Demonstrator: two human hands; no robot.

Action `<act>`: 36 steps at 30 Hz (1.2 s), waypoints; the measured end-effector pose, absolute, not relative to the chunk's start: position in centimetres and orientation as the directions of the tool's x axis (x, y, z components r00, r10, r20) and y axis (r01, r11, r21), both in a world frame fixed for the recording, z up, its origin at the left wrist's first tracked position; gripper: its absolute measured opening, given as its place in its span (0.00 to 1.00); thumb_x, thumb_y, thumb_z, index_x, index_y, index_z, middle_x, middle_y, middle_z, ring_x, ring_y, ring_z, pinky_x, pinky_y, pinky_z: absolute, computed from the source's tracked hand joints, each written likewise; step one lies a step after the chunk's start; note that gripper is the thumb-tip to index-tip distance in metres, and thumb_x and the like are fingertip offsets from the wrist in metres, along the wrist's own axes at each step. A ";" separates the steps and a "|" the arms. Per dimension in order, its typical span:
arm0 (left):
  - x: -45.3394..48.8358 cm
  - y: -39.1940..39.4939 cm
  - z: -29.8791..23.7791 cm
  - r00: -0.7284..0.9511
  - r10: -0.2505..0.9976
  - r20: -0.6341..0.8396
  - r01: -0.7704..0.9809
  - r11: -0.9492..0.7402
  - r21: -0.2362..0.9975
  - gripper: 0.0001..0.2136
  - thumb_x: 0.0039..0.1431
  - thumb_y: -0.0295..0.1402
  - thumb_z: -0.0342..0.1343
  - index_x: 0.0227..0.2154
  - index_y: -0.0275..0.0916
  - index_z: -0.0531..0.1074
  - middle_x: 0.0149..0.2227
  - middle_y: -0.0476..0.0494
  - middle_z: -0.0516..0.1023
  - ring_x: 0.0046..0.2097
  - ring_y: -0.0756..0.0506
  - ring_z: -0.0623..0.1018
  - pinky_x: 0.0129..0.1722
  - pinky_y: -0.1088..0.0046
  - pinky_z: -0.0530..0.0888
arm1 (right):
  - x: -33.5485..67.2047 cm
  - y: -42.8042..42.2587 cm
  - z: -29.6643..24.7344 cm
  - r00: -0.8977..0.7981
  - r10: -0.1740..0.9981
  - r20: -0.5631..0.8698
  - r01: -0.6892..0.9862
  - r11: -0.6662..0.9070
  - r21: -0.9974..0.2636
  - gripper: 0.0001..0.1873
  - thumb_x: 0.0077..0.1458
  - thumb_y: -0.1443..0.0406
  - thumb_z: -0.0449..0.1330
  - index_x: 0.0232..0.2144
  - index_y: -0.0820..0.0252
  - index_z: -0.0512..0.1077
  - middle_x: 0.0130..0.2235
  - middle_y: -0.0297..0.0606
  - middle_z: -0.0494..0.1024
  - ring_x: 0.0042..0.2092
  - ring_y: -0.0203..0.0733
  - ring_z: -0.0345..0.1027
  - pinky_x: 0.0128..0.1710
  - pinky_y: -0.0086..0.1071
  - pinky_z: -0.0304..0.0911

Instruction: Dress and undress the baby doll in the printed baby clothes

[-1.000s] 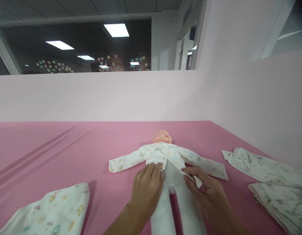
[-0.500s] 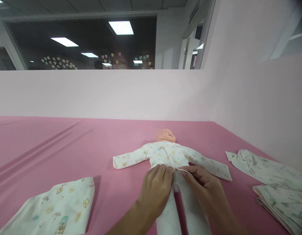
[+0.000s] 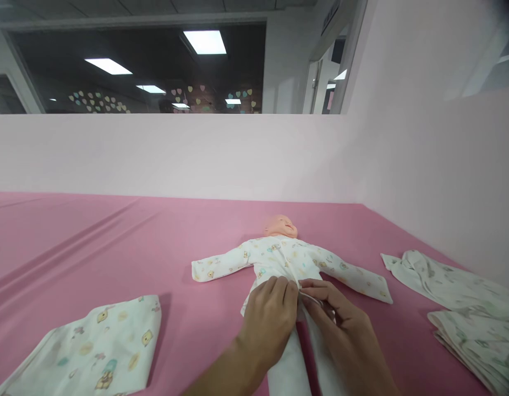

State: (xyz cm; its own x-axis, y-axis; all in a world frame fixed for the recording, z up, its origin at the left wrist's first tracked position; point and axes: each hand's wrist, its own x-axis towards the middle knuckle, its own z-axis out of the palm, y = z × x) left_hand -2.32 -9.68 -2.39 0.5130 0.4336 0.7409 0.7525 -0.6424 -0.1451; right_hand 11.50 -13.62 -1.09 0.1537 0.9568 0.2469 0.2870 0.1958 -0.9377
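Note:
A baby doll lies on its back with its head away from me. It wears a white baby top with a small animal print, its sleeves spread out to both sides, and plain white legs stretch toward me. At the waist, my left hand is closed on the front of the top, its fingers curled and their tips hidden. Right beside it, my right hand pinches a thin white tie string between thumb and fingers. The two hands almost touch.
A folded printed baby cloth lies at the front left. More white printed baby clothes lie at the right, near the wall. Pink sheeting covers the surface, bounded by a white wall behind.
My right hand has moved slightly left, closer to my left hand, and the string between them now shows less. The top's lower left hem has come into view.

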 end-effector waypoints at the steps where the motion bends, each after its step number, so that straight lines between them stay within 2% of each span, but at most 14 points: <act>1: -2.3 -9.6 -2.5 0.502 0.439 0.745 0.756 -0.642 -0.131 0.10 0.50 0.16 0.49 0.33 0.36 0.65 0.28 0.47 0.69 0.28 0.46 0.68 0.24 0.69 0.63 | 11.3 -13.7 -1.3 0.149 0.956 0.254 0.288 0.204 -0.936 0.17 0.55 0.53 0.57 0.40 0.55 0.77 0.52 0.40 0.74 0.46 0.44 0.71 0.41 0.31 0.70; 5: -2.0 -9.3 -3.3 0.417 0.504 0.757 0.773 -0.635 -0.003 0.09 0.50 0.17 0.50 0.29 0.38 0.64 0.27 0.48 0.70 0.28 0.46 0.68 0.25 0.69 0.60 | 11.4 -13.5 -2.7 0.162 0.958 0.235 0.314 0.175 -0.933 0.15 0.54 0.54 0.57 0.40 0.52 0.77 0.55 0.38 0.71 0.52 0.47 0.68 0.50 0.38 0.68; 8: -1.9 -9.2 -3.7 0.345 0.591 0.729 0.748 -0.643 0.168 0.07 0.53 0.19 0.50 0.28 0.39 0.63 0.28 0.49 0.71 0.29 0.47 0.68 0.27 0.70 0.60 | 11.7 -13.2 -3.4 0.130 0.968 0.214 0.324 0.163 -0.932 0.15 0.54 0.55 0.58 0.41 0.50 0.78 0.55 0.38 0.72 0.57 0.49 0.65 0.56 0.44 0.63; 12: -1.9 -9.4 -3.0 0.301 0.753 0.585 0.686 -0.597 0.415 0.05 0.59 0.24 0.49 0.28 0.39 0.65 0.30 0.49 0.73 0.32 0.48 0.69 0.29 0.71 0.61 | 11.9 -13.0 -3.6 0.105 0.973 0.206 0.326 0.162 -0.931 0.17 0.55 0.55 0.57 0.44 0.50 0.77 0.55 0.39 0.72 0.58 0.50 0.63 0.58 0.47 0.61; 19: -2.6 -9.7 -0.3 0.339 0.890 0.304 0.537 -0.448 0.714 0.07 0.55 0.24 0.44 0.25 0.39 0.62 0.30 0.51 0.71 0.34 0.49 0.67 0.32 0.73 0.61 | 11.7 -13.1 -3.7 0.135 0.964 0.229 0.331 0.174 -0.928 0.16 0.54 0.60 0.57 0.44 0.51 0.77 0.54 0.39 0.73 0.59 0.50 0.62 0.58 0.48 0.62; 24: -2.6 -9.4 0.3 0.317 0.922 0.223 0.474 -0.358 0.805 0.11 0.59 0.30 0.42 0.21 0.39 0.57 0.22 0.52 0.63 0.28 0.50 0.62 0.28 0.74 0.58 | 11.9 -13.4 -3.5 0.062 0.973 0.224 0.359 0.188 -0.914 0.20 0.54 0.64 0.54 0.49 0.52 0.74 0.57 0.38 0.70 0.62 0.48 0.58 0.60 0.45 0.59; 27: -2.4 -9.3 0.4 0.285 0.941 0.181 0.463 -0.301 0.833 0.13 0.61 0.34 0.42 0.20 0.39 0.56 0.21 0.52 0.61 0.26 0.51 0.61 0.26 0.74 0.56 | 11.8 -13.4 -3.2 0.027 0.978 0.206 0.315 0.187 -0.930 0.25 0.54 0.66 0.53 0.55 0.53 0.66 0.58 0.40 0.69 0.61 0.47 0.59 0.57 0.41 0.64; 29: -2.2 -9.4 0.4 0.255 0.950 0.181 0.486 -0.288 0.825 0.13 0.61 0.34 0.42 0.21 0.39 0.56 0.22 0.52 0.62 0.27 0.50 0.62 0.27 0.74 0.56 | 11.6 -13.4 -3.1 0.035 0.981 0.192 0.295 0.174 -0.940 0.27 0.54 0.66 0.52 0.57 0.53 0.63 0.59 0.41 0.68 0.61 0.46 0.60 0.55 0.40 0.65; 32: -2.0 -9.7 0.2 0.213 0.954 0.210 0.529 -0.294 0.796 0.13 0.62 0.34 0.41 0.21 0.39 0.55 0.24 0.51 0.64 0.29 0.49 0.63 0.28 0.73 0.57 | 11.5 -13.3 -3.3 0.046 0.982 0.181 0.297 0.159 -0.942 0.27 0.55 0.65 0.51 0.59 0.54 0.61 0.59 0.42 0.67 0.62 0.45 0.58 0.58 0.42 0.62; 36: -1.7 -9.9 -0.1 0.187 0.956 0.227 0.579 -0.294 0.760 0.13 0.63 0.34 0.40 0.22 0.40 0.55 0.26 0.50 0.66 0.31 0.48 0.63 0.29 0.72 0.58 | 11.6 -13.3 -3.5 0.045 0.981 0.189 0.385 0.157 -0.909 0.28 0.56 0.63 0.50 0.60 0.52 0.61 0.62 0.40 0.64 0.63 0.45 0.55 0.60 0.46 0.58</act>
State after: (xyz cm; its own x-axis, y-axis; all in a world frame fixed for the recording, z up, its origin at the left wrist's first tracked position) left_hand -1.75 -9.93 -0.13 0.1866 0.9558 0.2273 0.5790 -0.2939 0.7605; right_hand 11.57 -13.30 -3.49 0.0449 0.9810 0.1888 0.3849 0.1574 -0.9094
